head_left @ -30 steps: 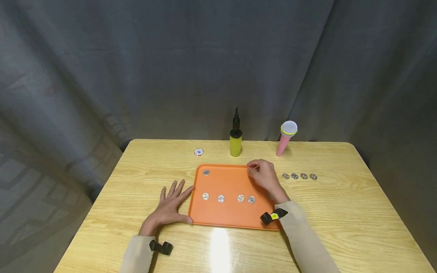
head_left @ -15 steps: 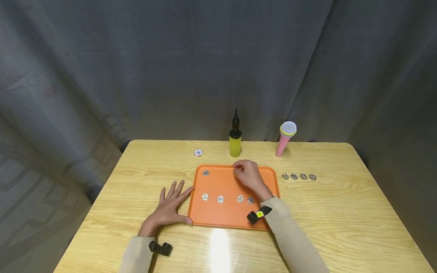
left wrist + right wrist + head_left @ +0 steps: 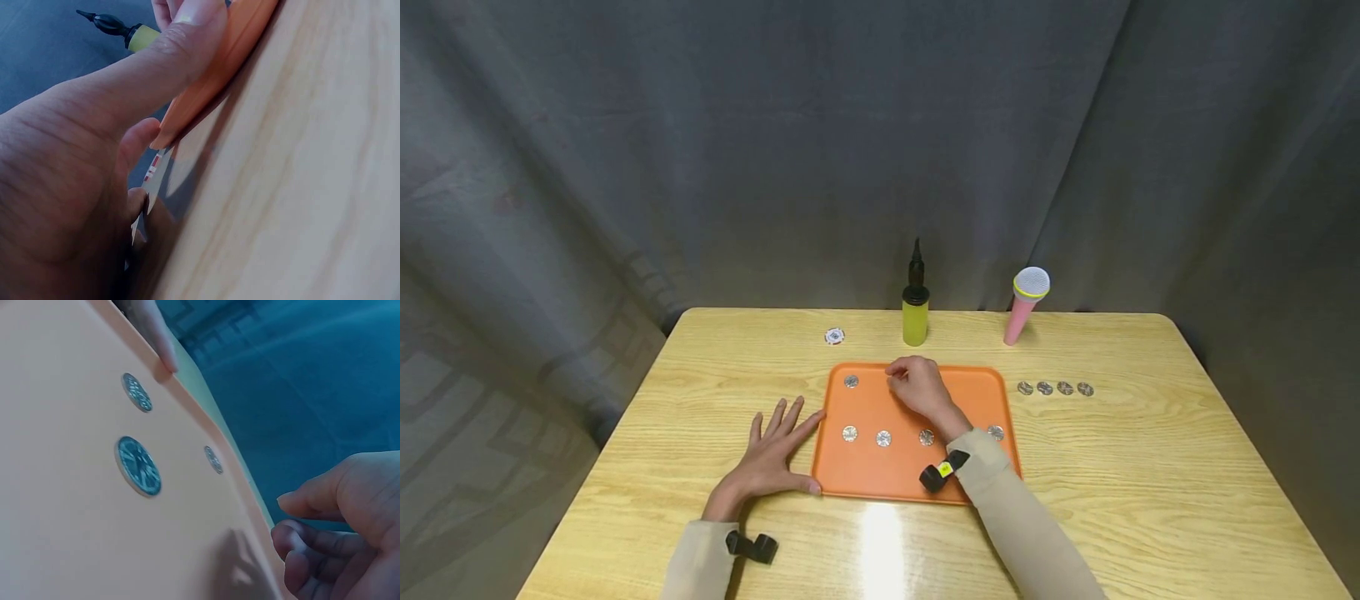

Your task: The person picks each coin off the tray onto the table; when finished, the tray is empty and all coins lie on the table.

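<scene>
My left hand (image 3: 771,458) spreads its fingers beside an orange tray (image 3: 910,483), with thumb and index fingertip at the tray's left edge. Over the tray's back part, my right hand (image 3: 920,387) has its thumb and fingertips drawn close together. In the right wrist view the right hand (image 3: 344,531) shows curled fingers with the thumb just above them; I cannot tell whether something sits between them. A silver coin (image 3: 851,381) lies in the tray's back left corner. Along the front half lie several more coins, among them one coin (image 3: 883,438) near the middle; the right forearm hides part of this row.
Several coins (image 3: 1045,388) form a row on the wooden table (image 3: 1150,467) right of the tray. Behind the tray stand a yellow-green hand pump (image 3: 915,321) and a pink toy microphone (image 3: 1021,317). A white poker chip (image 3: 834,336) lies back left.
My right hand has moved left across the back of the tray, uncovering the tray's right side and a coin there. The left hand has stayed at the tray's left edge.
</scene>
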Available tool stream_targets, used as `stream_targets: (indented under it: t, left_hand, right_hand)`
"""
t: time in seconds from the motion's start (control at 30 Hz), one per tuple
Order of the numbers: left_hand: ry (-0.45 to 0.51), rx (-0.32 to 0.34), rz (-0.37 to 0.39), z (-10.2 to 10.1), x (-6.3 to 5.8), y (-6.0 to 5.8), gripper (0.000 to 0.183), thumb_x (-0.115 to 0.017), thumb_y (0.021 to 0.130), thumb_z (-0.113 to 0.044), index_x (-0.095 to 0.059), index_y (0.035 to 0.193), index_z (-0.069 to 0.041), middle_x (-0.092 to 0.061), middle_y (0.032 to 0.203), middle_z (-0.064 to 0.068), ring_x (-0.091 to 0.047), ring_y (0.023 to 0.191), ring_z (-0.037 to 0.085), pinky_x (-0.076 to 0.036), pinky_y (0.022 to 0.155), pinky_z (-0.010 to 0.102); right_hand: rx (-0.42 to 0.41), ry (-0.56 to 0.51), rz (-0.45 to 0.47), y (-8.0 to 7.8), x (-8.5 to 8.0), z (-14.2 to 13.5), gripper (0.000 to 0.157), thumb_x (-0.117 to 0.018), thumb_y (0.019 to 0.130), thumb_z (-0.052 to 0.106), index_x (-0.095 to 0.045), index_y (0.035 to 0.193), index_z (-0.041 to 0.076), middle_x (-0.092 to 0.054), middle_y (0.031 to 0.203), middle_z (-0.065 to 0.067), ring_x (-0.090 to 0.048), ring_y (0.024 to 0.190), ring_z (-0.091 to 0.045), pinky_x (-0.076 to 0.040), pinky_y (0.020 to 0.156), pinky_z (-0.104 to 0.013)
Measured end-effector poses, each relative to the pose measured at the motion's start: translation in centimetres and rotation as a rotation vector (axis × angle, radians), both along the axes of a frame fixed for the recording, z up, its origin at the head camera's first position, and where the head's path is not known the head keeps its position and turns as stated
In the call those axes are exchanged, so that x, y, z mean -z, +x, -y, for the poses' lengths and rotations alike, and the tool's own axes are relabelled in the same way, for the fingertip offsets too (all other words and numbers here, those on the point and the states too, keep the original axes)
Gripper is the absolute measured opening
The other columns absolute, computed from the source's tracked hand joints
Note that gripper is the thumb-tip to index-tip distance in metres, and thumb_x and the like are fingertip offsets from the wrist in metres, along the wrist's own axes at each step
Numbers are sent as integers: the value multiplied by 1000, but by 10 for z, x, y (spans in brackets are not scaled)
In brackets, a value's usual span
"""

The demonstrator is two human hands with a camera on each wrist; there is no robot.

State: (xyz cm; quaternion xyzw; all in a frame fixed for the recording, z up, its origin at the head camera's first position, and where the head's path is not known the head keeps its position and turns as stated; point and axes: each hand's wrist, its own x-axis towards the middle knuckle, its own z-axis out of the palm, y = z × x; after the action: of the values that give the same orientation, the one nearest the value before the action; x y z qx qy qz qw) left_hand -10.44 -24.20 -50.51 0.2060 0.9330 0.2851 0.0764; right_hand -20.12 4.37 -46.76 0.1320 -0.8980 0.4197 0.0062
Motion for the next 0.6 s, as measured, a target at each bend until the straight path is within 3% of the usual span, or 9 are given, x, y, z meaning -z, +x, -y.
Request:
stream_targets:
  t: [0.6]
  left_hand:
    - [-2, -4, 13, 0, 0, 0, 122, -69, 60, -86, -30, 159, -25, -11, 168, 24, -1, 154, 54, 6, 113, 79]
  right_hand:
    - [-79, 11, 12, -9, 14, 33, 12, -72, 88, 3, -77, 99, 3, -76, 96, -11, -70, 90, -23, -59, 79, -35]
